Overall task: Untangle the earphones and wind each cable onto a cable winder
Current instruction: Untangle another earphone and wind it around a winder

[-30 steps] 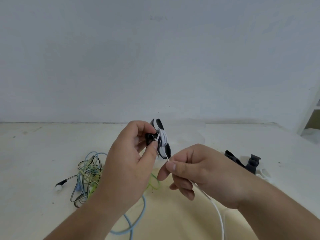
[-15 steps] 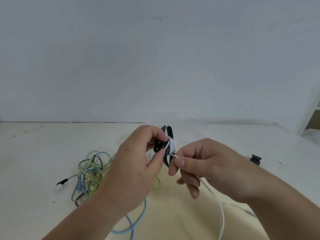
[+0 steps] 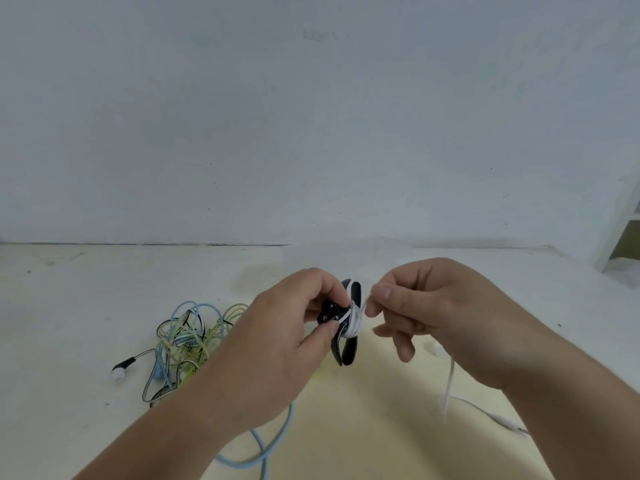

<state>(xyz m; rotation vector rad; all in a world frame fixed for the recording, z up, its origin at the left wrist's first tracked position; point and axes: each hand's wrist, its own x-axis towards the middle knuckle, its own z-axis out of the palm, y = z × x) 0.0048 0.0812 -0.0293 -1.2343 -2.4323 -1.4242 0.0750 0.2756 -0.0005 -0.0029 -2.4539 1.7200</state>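
While the head view looks down across a pale table (image 3: 76, 306) set against a plain wall (image 3: 311, 116), both hands meet a little below the middle of the frame. The left hand (image 3: 277, 344) comes in from the lower left and pinches a black cable winder (image 3: 347, 353) between thumb and forefinger, holding it clear of the table with its long side roughly upright. Several turns of white cable (image 3: 356, 322) wrap the winder's middle. The right hand (image 3: 443, 317), entering from the lower right, pinches that same cable between thumb and forefinger just beside the winder, its other fingers loosely curled below. From under this hand the white cable drops to the table and trails toward the lower right. Left of centre lies a tangle of earphones (image 3: 183, 341), blue, yellow-green and black strands knotted together, with a black earbud (image 3: 119, 370) at its left side and a blue cable (image 3: 273, 441) looping toward the bottom edge. A white shelf (image 3: 620, 233) shows at the right edge.
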